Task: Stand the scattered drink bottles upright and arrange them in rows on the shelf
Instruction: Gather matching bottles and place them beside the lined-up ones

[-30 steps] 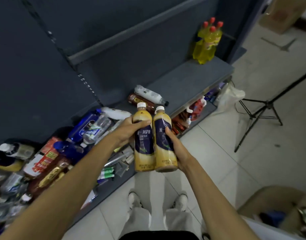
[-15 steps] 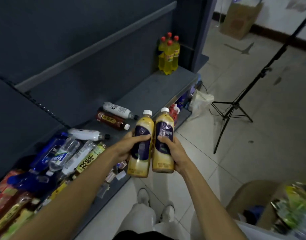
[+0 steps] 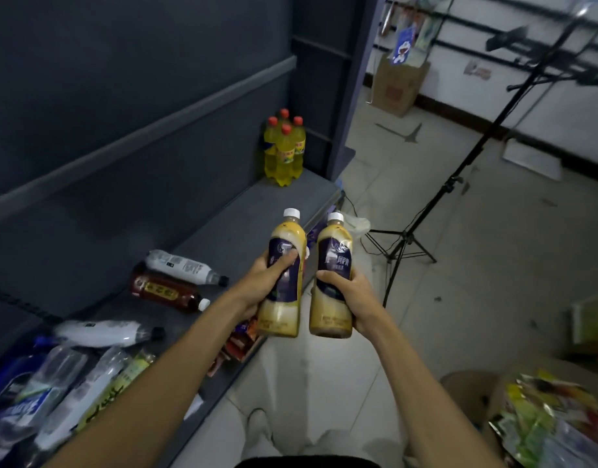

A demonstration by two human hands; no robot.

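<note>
Grey metal shelf (image 3: 243,228) runs away from us on the left, with a long bare stretch in the middle between 2 very different ends. Near us a heap of scattered bottles (image 3: 98,336) lies flat, among them a white bottle (image 3: 184,266) and just beside it a brown tea bottle (image 3: 167,293), both on their sides. At the far end 4 yellow bottles (image 3: 284,150) with red caps already stand upright in a tight block against the back corner. We hold 2 milk tea bottles upright out in front of the shelf edge, above the floor: our left hand (image 3: 268,282) wraps around the left milk tea bottle (image 3: 284,275) at its label, and our right hand (image 3: 350,298) grips the right milk tea bottle (image 3: 333,275) lower down. Both caps point up and the 2 bottles sit close together without clearly touching. The step in hand, as we judge it, is carrying this pair to the bare stretch. To do it well we would set them beside the yellow block, bases flat, back against the wall first, labels facing out, so the next row has a straight line to follow. Letting go only once each base sits flat should keep these tall, narrow bottles from tipping.
</note>
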